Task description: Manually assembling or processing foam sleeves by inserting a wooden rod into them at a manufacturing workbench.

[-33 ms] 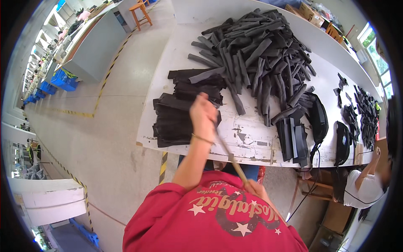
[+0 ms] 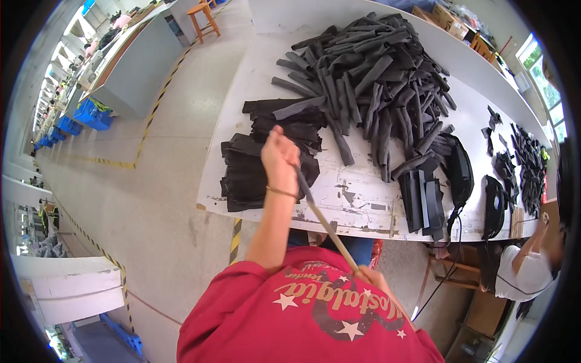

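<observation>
My left hand (image 2: 280, 160) is closed in a fist around a dark fabric tube (image 2: 304, 185), which sits over the far end of a tan stick (image 2: 331, 235). The stick slants back toward my body. Close to my chest, my right hand (image 2: 372, 278) grips its near end, with the fingers partly hidden. Under and beyond my left hand lie a near stack of flat black fabric pieces (image 2: 242, 175) and a farther black stack (image 2: 260, 112). One grey tube (image 2: 299, 108) rests across the farther stack.
A large heap of dark grey fabric tubes (image 2: 375, 78) covers the far middle of the white table (image 2: 363, 215). To the right are folded dark strips (image 2: 419, 202) and a black corded device (image 2: 460, 172). Another person (image 2: 525, 269) sits at the far right.
My left hand has shifted a little left and away from me, showing more of the dark tube on the stick. My right hand has barely moved.
</observation>
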The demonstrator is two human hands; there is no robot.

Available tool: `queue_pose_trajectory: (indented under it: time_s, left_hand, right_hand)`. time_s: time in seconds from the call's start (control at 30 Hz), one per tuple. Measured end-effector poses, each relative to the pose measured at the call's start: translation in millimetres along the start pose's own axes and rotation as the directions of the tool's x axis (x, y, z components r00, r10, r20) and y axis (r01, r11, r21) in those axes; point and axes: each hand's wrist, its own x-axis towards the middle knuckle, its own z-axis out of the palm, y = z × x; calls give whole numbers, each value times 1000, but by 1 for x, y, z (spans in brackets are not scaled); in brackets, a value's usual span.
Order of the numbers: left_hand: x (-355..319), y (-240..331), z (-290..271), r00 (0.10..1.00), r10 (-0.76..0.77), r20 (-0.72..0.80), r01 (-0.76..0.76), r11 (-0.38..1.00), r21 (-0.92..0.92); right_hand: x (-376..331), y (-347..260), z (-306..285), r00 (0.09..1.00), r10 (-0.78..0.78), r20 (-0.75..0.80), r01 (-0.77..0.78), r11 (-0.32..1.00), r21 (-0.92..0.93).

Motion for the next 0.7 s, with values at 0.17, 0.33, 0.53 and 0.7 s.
queue_pose_trajectory:
  time_s: [0.17,0.33,0.53,0.7]
  left_hand:
    - [-8,-8,54,991,-103,84,97,993,67]
    - [-16,-47,43,983,-150,-105,158,985,74]
    - [-45,-69,21,992,-126,2,120,949,290]
    - [-59,-35,38,873,-138,468,-282,641,714]
  right_hand:
    - [4,-37,-56,982,92,165,-142,936,322]
    - [98,-68,-25,922,-102,-374,143,986,82]
    - [170,-95,-19,874,-151,-462,370,824,430]
    - [179,-94,-35,874,-79,-479,336,810,480]
